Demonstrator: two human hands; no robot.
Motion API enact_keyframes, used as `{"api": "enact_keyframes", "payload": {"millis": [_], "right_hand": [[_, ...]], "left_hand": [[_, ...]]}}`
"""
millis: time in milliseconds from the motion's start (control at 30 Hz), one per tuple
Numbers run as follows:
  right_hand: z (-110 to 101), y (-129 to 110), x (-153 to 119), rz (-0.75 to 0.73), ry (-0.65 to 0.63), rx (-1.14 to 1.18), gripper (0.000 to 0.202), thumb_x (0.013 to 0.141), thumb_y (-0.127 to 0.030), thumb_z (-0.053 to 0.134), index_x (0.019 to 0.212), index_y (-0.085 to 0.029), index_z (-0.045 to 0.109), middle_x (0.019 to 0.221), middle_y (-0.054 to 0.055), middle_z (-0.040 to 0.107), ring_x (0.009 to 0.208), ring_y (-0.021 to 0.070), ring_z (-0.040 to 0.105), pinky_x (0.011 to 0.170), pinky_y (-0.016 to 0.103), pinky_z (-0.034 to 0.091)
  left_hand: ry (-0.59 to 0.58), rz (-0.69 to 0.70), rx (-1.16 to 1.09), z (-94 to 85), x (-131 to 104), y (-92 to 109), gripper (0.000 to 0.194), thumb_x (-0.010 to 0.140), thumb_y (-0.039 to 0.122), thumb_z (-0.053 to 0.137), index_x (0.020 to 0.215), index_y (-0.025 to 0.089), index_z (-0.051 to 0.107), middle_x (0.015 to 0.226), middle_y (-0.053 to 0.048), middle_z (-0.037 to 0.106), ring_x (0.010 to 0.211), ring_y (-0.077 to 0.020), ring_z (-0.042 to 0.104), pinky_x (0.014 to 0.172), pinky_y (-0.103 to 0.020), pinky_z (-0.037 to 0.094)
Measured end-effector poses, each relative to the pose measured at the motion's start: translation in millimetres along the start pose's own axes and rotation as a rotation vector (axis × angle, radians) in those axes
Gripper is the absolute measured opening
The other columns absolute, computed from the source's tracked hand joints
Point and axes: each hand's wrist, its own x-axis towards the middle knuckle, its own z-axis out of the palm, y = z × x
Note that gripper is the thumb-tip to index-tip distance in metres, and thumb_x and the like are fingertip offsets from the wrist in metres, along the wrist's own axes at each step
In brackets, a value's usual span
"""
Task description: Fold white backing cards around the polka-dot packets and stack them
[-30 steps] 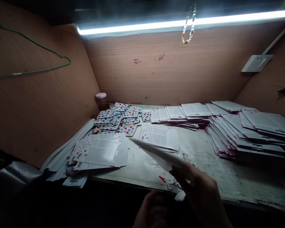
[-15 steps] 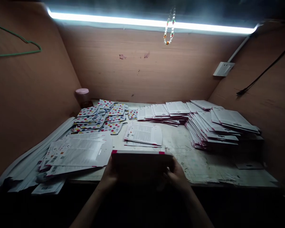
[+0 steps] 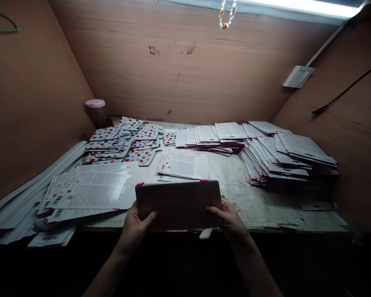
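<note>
At the worn, pale tabletop's front edge, the left hand and right hand grasp one shadowed, flat, pink-cornered card packet, with one low white printed-card stack beyond.

From afar I see my left grip and right grip as bare hands with slim thumbs; the forearms, bare too, taper toward the wrists.

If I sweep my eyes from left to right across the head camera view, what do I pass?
Green hanger → jar with a pink lid → left hand → flat packet held in both hands → right hand → white wall box → black cord.
</note>
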Motion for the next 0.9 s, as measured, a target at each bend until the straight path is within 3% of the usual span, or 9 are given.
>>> {"api": "enact_keyframes", "payload": {"millis": [167,300,500,600,667,767,833,900], "right_hand": [[10,-14,-14,0.109,0.038,0.043,0.040,0.064,-0.039,0.085,0.092,-0.015,0.070,0.082,0.005,0.073,0.072,0.0204,0.069,0.064,0.030,0.056],[10,-16,-26,0.204,-0.040,0.108,0.035,0.066,-0.038,0.083,0.089,-0.014,0.072,0.080,0.007,0.073,0.071,0.0185,0.069,0.068,0.028,0.055],[8,-4,-48,0.300,0.142,0.240,0.034,0.054,-0.037,0.088,0.078,-0.018,0.072,0.070,0.002,0.071,0.063,0.0165,0.065,0.060,0.025,0.051],[7,2,-52,0.253,0.030,0.101,0.047,0.061,-0.050,0.082,0.092,-0.018,0.069,0.079,0.005,0.071,0.073,0.0220,0.067,0.068,0.032,0.052],[6,5,-53,0.163,0.007,-0.093,0.061,0.057,-0.053,0.084,0.104,-0.020,0.061,0.087,0.006,0.069,0.078,0.0250,0.066,0.071,0.037,0.052],[4,7,-52,-0.271,0.269,-0.526,0.080,0.051,-0.040,0.090,0.116,-0.028,0.045,0.100,0.005,0.060,0.088,0.0253,0.060,0.075,0.039,0.050],[4,6,-52,-0.637,0.393,-0.836,0.072,0.059,-0.031,0.087,0.116,-0.031,0.044,0.106,0.006,0.053,0.095,0.0260,0.055,0.080,0.042,0.048],[4,3,-51,-0.899,0.322,-1.126,0.048,0.071,-0.022,0.078,0.110,-0.030,0.051,0.100,0.006,0.054,0.091,0.0247,0.053,0.081,0.042,0.045]], "left_hand": [[-0.013,-0.118,-0.023,2.0,-22,19,0.062,0.069,0.036,0.079,0.121,0.016,0.052,0.108,-0.010,0.072,0.102,-0.0286,0.067,0.088,-0.037,0.055],[-0.037,-0.142,0.007,2.4,-37,26,0.056,0.071,0.037,0.078,0.117,0.017,0.054,0.108,-0.010,0.072,0.102,-0.0293,0.067,0.086,-0.036,0.056],[-0.063,-0.244,-0.013,3.3,-47,24,0.055,0.068,0.040,0.078,0.113,0.018,0.056,0.107,-0.010,0.072,0.096,-0.0297,0.069,0.076,-0.035,0.058],[-0.065,-0.263,-0.011,2.7,-49,22,0.056,0.066,0.038,0.080,0.112,0.018,0.057,0.105,-0.011,0.073,0.097,-0.0302,0.069,0.075,-0.034,0.058],[-0.011,-0.249,-0.013,3.8,-54,24,0.056,0.064,0.039,0.081,0.111,0.017,0.058,0.102,-0.010,0.073,0.095,-0.0296,0.069,0.076,-0.034,0.058],[0.091,-0.235,-0.024,7.8,-63,28,0.056,0.062,0.040,0.081,0.109,0.017,0.059,0.096,-0.008,0.074,0.090,-0.0270,0.070,0.076,-0.032,0.057],[0.119,-0.250,-0.041,10.4,-68,31,0.055,0.063,0.039,0.081,0.107,0.017,0.059,0.092,-0.007,0.074,0.086,-0.0257,0.071,0.074,-0.031,0.057],[0.110,-0.268,-0.065,11.5,-71,33,0.052,0.064,0.039,0.081,0.106,0.017,0.058,0.091,-0.007,0.074,0.082,-0.0246,0.071,0.071,-0.031,0.058]]}}
